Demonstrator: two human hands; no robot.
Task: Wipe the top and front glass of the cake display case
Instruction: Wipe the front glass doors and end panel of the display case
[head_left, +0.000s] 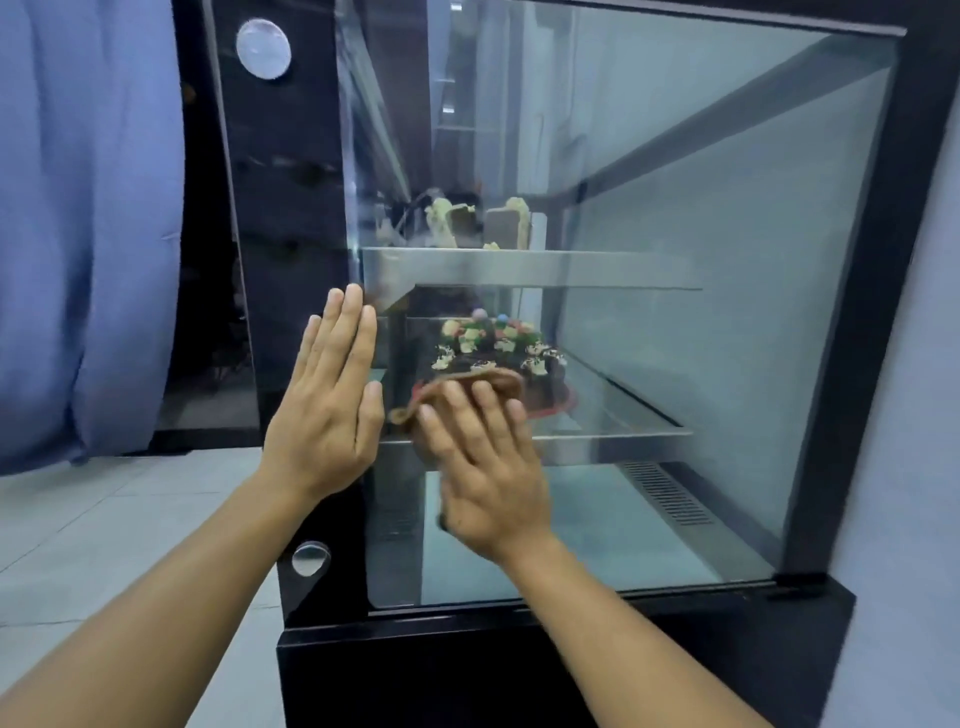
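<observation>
Two bare forearms reach toward a tall black-framed glass cake display case, which stands on a pale tiled floor beside a blue curtain. Its glass pane facing the camera shows steel shelves inside; the lower one bears a dark chocolate cake with coloured decorations. The left hand lies flat against the pane's left edge, fingers straight and together, holding nothing. The right hand, just beside it, presses a crumpled brown cloth against the glass under spread, nearly straight fingers.
</observation>
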